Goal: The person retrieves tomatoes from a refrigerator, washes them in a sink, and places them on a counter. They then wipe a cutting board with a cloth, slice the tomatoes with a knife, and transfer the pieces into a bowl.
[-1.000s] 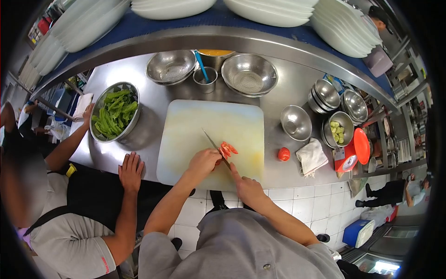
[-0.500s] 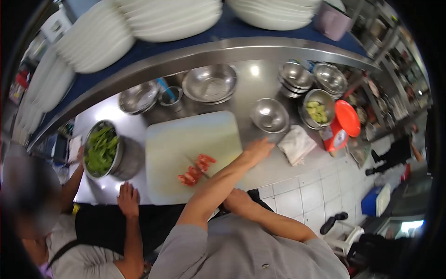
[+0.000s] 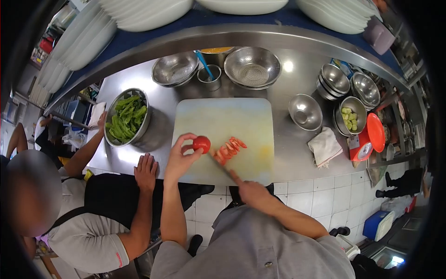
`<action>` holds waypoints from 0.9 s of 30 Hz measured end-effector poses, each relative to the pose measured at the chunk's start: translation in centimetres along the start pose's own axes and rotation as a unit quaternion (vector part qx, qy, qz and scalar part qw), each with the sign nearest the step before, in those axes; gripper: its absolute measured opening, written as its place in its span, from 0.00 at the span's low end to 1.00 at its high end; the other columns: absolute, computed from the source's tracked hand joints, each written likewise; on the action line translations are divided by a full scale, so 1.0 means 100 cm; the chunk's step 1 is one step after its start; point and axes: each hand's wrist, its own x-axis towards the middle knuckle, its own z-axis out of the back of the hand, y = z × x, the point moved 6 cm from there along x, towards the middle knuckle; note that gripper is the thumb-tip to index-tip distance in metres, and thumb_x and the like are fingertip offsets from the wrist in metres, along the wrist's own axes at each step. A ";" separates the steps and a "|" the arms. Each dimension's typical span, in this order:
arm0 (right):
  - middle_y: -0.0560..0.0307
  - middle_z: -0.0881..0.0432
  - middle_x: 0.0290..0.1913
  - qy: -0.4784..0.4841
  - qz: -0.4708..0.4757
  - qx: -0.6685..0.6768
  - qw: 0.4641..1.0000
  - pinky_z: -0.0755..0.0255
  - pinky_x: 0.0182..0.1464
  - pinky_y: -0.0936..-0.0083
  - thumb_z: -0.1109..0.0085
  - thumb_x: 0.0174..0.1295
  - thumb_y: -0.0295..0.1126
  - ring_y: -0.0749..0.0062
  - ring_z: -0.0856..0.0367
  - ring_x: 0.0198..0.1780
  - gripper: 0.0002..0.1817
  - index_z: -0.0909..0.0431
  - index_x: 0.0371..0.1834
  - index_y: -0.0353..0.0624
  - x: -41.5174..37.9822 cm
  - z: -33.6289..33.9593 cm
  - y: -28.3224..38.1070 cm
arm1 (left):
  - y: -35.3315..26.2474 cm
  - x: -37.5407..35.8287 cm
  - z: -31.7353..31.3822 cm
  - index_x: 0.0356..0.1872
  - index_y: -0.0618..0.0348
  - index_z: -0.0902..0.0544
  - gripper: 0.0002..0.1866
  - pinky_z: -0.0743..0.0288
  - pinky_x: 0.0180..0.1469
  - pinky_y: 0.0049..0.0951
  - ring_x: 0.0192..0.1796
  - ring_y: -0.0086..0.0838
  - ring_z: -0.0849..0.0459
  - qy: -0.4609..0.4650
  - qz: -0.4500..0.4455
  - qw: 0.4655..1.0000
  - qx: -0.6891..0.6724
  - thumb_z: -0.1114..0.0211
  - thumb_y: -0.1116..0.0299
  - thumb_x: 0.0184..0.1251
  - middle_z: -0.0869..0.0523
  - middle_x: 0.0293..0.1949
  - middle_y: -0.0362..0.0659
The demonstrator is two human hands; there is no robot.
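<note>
Over the left part of the pale cutting board (image 3: 218, 116), my left hand (image 3: 179, 156) has its fingers curled round a red tomato (image 3: 201, 144). At the board's near edge my right hand (image 3: 254, 193) is wrapped round the handle of a knife (image 3: 225, 169). The blade points up and left, its front end close beside the cut tomato pieces (image 3: 227, 151) lying on the board. A gap separates the held tomato from these pieces.
Left of the board stands a colander of green leaves (image 3: 127, 118), with a co-worker's hand (image 3: 146, 172) on the counter near it. Steel bowls (image 3: 305, 112), a white cloth (image 3: 325, 146) and a red scale (image 3: 362, 148) stand to the right. Plates (image 3: 148, 11) line the shelf above.
My left hand has come back from the right, near the small bowl and cloth, to the board's left side, and now holds a tomato. My right hand still holds the knife. The view has shifted.
</note>
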 end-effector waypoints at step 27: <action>0.39 0.20 0.28 0.021 -0.034 -0.100 0.994 0.22 0.33 0.52 0.47 0.54 0.22 0.42 0.17 0.28 0.46 0.56 0.78 0.44 -0.032 0.064 0.048 | 0.025 -0.018 -0.035 0.48 0.61 0.25 0.16 0.23 0.49 0.43 0.49 0.47 0.19 0.127 -0.052 0.921 0.364 0.34 0.72 0.60 0.22 0.48 0.48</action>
